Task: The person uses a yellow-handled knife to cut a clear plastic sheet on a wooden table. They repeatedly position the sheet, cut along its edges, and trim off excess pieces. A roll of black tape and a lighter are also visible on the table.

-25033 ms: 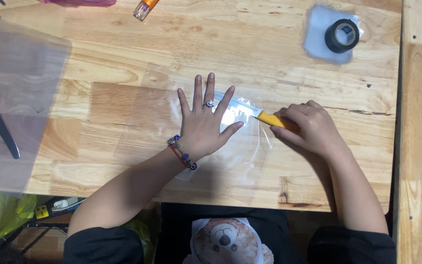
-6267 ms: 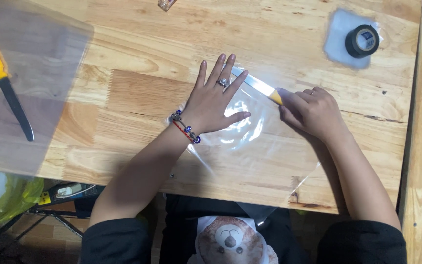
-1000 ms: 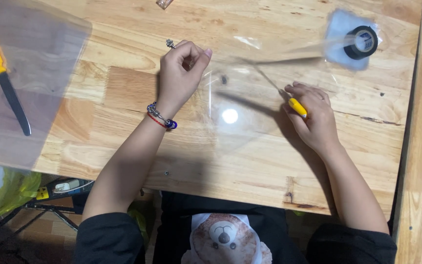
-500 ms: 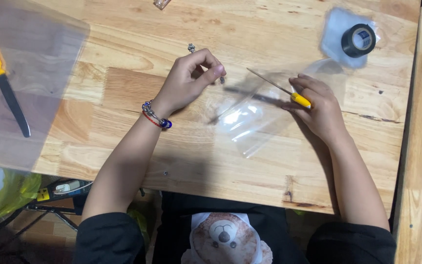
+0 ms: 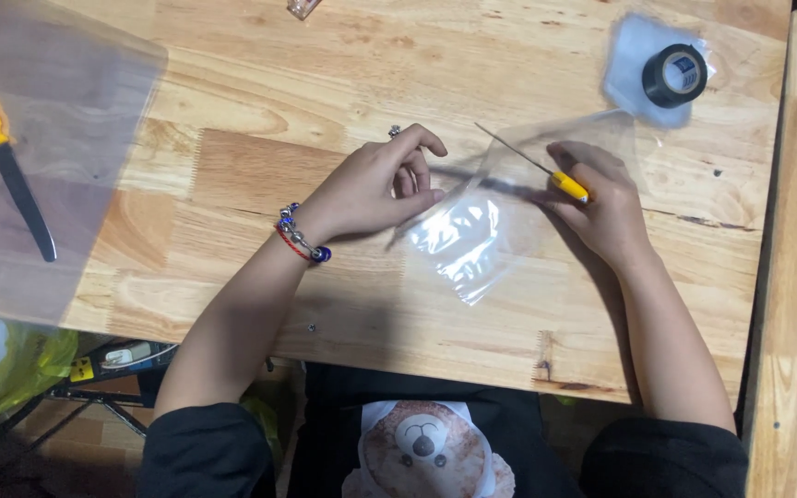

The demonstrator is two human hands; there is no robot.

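Note:
My left hand [image 5: 375, 184] pinches the edge of a clear plastic bag [image 5: 472, 235] that lies crumpled on the wooden table [image 5: 343, 74] between both hands. A beaded bracelet [image 5: 302, 235] sits on that wrist. My right hand [image 5: 601, 207] grips a yellow-handled craft knife [image 5: 546, 171], its thin blade pointing up and left over the bag's upper edge. The bag stretches from my left fingers to under my right hand.
A roll of black tape [image 5: 675, 74] rests on a small plastic piece at the back right. At the far left a second yellow-handled knife [image 5: 6, 157] lies on a large clear sheet [image 5: 66, 101]. A yellow-green bag [image 5: 11, 369] sits below the table's left edge.
The plastic, lifted and spread a second ago, has dropped and crumpled onto the table. My left hand has come down and right toward my right hand.

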